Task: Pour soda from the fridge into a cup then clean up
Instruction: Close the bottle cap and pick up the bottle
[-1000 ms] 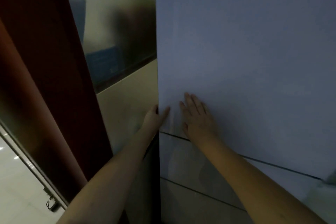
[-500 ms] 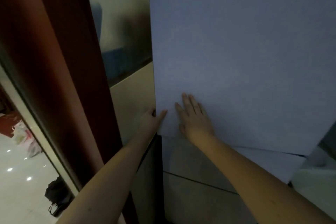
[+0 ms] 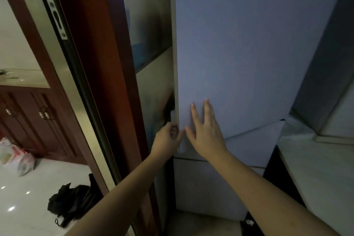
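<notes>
Both hands [image 3: 206,132] on fridge door [image 3: 239,53], contents prob. hidden

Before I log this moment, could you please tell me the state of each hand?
Left hand: fingers curled round the edge of the fridge door.
Right hand: open, flat against the door front.
</notes>
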A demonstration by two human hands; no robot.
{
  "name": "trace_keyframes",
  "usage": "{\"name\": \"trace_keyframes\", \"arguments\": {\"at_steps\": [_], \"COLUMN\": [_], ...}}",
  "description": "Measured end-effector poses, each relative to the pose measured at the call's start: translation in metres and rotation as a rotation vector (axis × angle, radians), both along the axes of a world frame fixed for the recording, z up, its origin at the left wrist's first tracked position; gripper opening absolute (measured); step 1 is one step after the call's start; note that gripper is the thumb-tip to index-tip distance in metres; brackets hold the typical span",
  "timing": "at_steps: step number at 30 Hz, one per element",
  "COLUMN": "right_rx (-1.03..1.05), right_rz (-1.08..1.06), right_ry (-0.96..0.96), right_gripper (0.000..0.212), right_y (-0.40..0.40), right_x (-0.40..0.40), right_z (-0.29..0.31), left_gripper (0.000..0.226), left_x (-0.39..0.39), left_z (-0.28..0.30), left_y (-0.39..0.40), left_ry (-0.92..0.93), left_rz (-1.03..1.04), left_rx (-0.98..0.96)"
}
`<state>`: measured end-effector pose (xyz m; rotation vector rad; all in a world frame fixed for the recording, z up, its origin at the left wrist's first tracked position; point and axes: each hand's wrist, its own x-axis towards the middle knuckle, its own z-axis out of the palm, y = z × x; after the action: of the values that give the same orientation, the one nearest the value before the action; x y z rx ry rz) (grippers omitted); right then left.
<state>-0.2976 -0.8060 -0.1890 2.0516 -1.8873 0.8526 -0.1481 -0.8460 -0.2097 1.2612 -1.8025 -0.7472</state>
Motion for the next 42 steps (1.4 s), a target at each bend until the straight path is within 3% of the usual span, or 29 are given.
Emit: {"name": "trace_keyframes", "arguments": {"at_steps": [4, 9, 18, 27, 42], "right_rx": [0.03, 0.0, -0.113, -0.1, -0.159], "right_rz": [0.001, -0.065, -0.115, -0.122, -0.351], "right_ry": [-0.242, -0.394, -0.47, -0.509, -0.539], "right_gripper": [0.076, 0.09, 0.09, 0.081, 0.06], "right_y": [0.055, 0.107, 0.187, 0.272, 0.341], "right_x": [0.007, 0.004, -0.047, -0.117, -0.219], "right_z": [0.004, 0.013, 0.012, 0.012, -0.007], "left_gripper": [0.025, 0.025, 0.037, 0.041, 0.066], "left_x": [-0.007, -0.023, -0.068, -0.146, -0.242], "left_z": [-0.007, -0.021, -0.026, -0.033, -0.033], "left_y": [0.047, 0.092, 0.153, 0.24, 0.316], "left_ry": [-0.062, -0.167, -0.397, -0.297, -0.397], "left_rz": [-0.072, -0.156, -0.283, -0.313, -0.539], "left_rx": [-0.103, -0.315, -0.613, -0.59, -0.682]}}
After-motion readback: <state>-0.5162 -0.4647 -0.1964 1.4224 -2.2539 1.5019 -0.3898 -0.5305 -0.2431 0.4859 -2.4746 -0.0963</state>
